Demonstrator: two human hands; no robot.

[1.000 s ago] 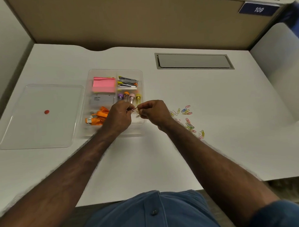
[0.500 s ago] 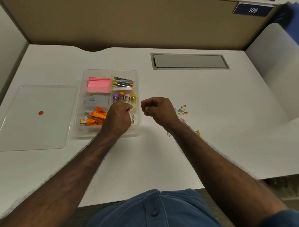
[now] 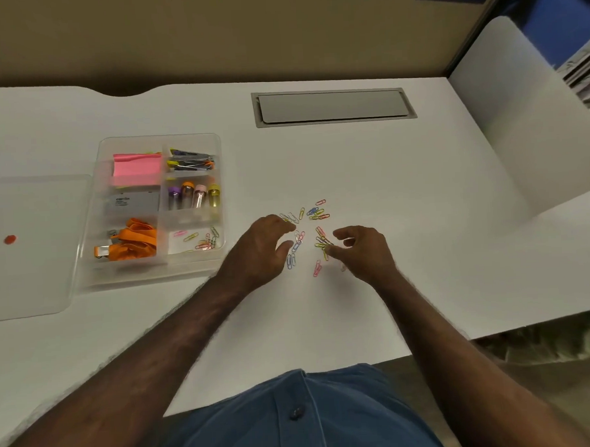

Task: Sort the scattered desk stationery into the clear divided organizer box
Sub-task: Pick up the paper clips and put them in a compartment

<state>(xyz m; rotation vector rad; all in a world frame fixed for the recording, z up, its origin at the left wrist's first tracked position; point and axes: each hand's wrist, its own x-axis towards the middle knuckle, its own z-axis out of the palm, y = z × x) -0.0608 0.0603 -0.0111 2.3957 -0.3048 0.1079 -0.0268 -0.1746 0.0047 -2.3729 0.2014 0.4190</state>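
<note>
The clear divided organizer box (image 3: 97,211) sits left of centre on the white desk. It holds pink sticky notes (image 3: 136,167), binder clips (image 3: 191,159), small capped vials (image 3: 194,195), a grey case, an orange lanyard (image 3: 132,240) and several paper clips (image 3: 204,240) in its front right compartment. Several coloured paper clips (image 3: 315,214) lie scattered on the desk right of the box. My left hand (image 3: 259,250) hovers at the pile's left side with loosely curled fingers, holding nothing. My right hand (image 3: 364,250) is at the pile's right side, its thumb and fingertips touching clips there.
The box's clear lid (image 3: 31,248), with a red dot, lies flat at the far left. A grey cable hatch (image 3: 332,106) is set into the desk behind the clips. A white side panel (image 3: 525,118) rises at the right. The desk's front edge runs close to my body.
Both hands have moved right, from over the box's front right compartment to the scattered paper clips. The clip pinched between them a second ago is gone from my fingers.
</note>
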